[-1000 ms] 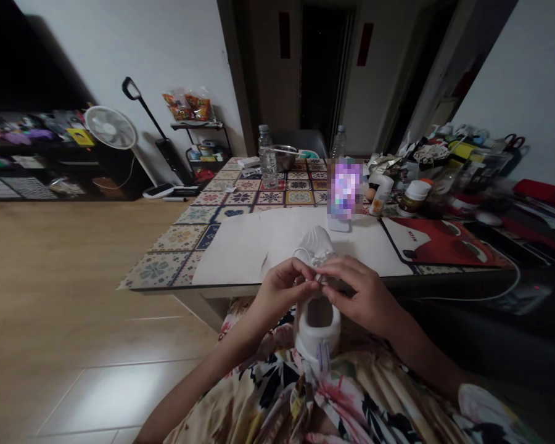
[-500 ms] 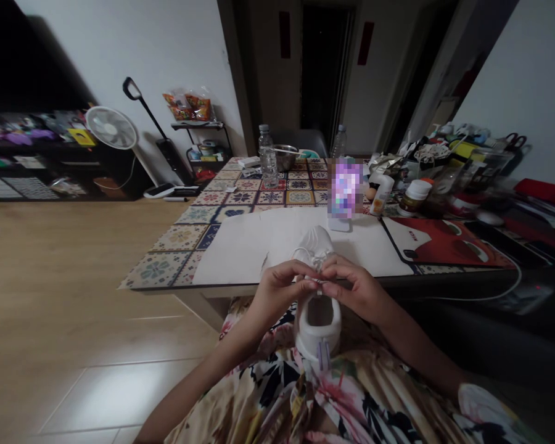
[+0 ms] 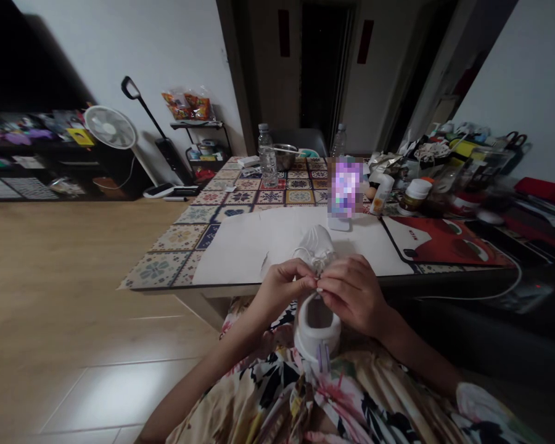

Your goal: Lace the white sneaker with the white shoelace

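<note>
A white sneaker [image 3: 317, 333] lies lengthwise before me, its heel with a pale purple pull strip toward my lap and its toe reaching over the table edge. My left hand [image 3: 287, 287] pinches thumb and forefinger at the top of the lacing, on a thin white shoelace [image 3: 311, 251]. Close against it, my right hand [image 3: 354, 293] has its fingers bent over the same spot, also pinching the lace. The fingertips of both hands nearly touch above the shoe's opening. My fingers cover most of the tongue and the upper eyelets.
White paper [image 3: 245, 243] covers the near part of the patterned table [image 3: 166, 265]. A phone with a blurred screen [image 3: 346, 188] stands on a holder behind the toe. A red tablet case [image 3: 444, 240], bottles and jars crowd the right side. A water bottle [image 3: 268, 160] stands farther back.
My right hand has turned over, its back now facing up and its fingers covering more of the lacing. My left hand stays nearly in place, and so does the sneaker.
</note>
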`<state>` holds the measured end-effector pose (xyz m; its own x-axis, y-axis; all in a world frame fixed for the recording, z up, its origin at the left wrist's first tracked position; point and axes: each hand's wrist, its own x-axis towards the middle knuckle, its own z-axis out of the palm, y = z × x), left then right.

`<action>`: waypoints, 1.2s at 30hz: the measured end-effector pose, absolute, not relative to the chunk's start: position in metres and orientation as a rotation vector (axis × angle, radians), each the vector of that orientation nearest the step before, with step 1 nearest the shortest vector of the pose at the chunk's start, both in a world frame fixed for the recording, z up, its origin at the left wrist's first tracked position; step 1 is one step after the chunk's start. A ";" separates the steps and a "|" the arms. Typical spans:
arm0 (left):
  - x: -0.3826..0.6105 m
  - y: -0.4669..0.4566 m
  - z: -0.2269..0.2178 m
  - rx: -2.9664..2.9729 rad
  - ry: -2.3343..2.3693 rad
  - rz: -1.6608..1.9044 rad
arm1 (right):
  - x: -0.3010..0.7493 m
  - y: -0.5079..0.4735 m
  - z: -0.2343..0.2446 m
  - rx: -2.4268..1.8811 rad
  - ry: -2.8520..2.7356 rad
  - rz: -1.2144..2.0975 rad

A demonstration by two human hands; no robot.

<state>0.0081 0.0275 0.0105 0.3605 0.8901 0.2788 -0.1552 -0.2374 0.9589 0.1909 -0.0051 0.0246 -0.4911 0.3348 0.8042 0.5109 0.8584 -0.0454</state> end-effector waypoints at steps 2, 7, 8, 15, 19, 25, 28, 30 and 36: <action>0.007 0.032 0.009 1.445 0.686 1.103 | 0.192 -0.004 0.025 -0.562 -2.116 -0.157; 0.007 0.044 0.004 1.372 0.749 1.118 | 0.196 -0.001 0.029 -0.379 -2.125 0.162; 0.008 0.046 0.003 1.382 0.780 1.142 | 0.197 0.000 0.030 -0.351 -2.139 0.197; 0.013 0.048 -0.001 1.493 0.886 1.175 | 0.197 0.001 0.031 -0.287 -2.188 0.249; 0.005 0.047 -0.002 1.609 0.884 1.102 | 0.199 -0.002 0.034 -0.352 -2.271 0.217; -0.020 0.043 0.002 1.863 0.886 1.021 | 0.211 0.001 0.038 -0.661 -2.096 0.263; -0.028 0.037 0.008 1.985 0.769 0.909 | 0.213 0.003 0.035 -0.794 -2.092 0.283; -0.030 0.034 0.012 1.997 0.696 0.901 | 0.211 0.001 0.034 -0.801 -2.116 0.298; -0.021 0.024 0.015 1.885 0.716 1.085 | 0.193 -0.004 0.038 -0.829 -2.151 0.244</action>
